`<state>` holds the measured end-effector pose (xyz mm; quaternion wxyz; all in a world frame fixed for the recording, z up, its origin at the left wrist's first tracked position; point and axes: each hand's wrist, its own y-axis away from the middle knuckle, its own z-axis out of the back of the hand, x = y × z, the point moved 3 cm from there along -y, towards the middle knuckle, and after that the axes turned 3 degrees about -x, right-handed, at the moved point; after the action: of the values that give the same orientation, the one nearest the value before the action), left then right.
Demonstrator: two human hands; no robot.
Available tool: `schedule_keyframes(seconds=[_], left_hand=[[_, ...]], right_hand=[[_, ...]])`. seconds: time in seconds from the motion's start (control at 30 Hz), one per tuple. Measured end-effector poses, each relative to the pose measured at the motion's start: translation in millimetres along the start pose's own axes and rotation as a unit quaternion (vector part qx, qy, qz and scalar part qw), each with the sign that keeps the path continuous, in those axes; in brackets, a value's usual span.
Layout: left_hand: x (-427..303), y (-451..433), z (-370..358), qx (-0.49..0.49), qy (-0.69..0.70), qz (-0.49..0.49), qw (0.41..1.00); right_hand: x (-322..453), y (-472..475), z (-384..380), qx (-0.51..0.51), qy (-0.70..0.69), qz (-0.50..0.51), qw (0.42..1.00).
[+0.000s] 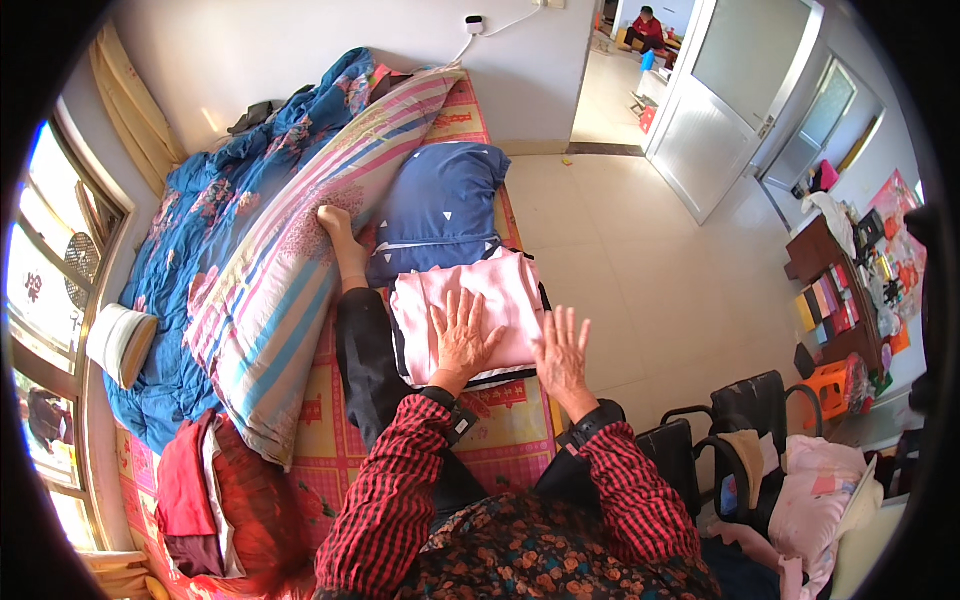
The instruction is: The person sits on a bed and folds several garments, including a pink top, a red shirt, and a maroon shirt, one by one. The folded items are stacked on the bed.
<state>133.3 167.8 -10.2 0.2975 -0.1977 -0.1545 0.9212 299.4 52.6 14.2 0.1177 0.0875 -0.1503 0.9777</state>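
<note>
A folded pink cloth [420,315] lies on top of a stack of folded fabric with dark and white edges. My left hand [463,337] rests palm down on the pink cloth, fingers spread. At the stack's right edge is my right hand [564,360], fingers extended and apart, holding nothing. Whether its fingertips touch the cloth I cannot tell. Just beyond the stack lies a blue pillow or folded bundle [442,202] with small white triangles. The pile sits on a red and yellow patterned bed cover [487,427].
A striped quilt [300,262] and a blue floral quilt [225,195] lie to the left. My bare foot [339,229] touches the striped one. Folded red fabrics [187,487] sit at lower left. Black chairs [750,405] stand right. A person [646,31] sits beyond the open door [739,90].
</note>
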Motion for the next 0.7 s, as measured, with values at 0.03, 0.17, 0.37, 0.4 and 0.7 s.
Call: schedule_keyframes(seconds=[0.03, 0.17, 0.37, 0.4, 0.7], left_hand=[[0, 0, -1, 0.027, 0.006, 0.011, 1.0], [10, -10, -4, 0.039, 0.07, 0.037, 0.996], [47, -32, 8, -0.052, 0.034, 0.015, 0.998], [49, -30, 9, -0.052, 0.02, 0.02, 0.998], [46, -15, 10, -0.052, -0.007, 0.079, 0.995]], right_hand=[[-5, -3, 2, 0.037, 0.047, -0.048, 0.997], [34, -45, 24, -0.107, -0.086, 0.09, 0.986], [68, -103, -18, -0.036, 0.017, 0.172, 0.984], [61, -107, -28, -0.027, -0.004, 0.142, 0.989], [23, -95, -72, -0.05, -0.059, 0.124, 0.989]])
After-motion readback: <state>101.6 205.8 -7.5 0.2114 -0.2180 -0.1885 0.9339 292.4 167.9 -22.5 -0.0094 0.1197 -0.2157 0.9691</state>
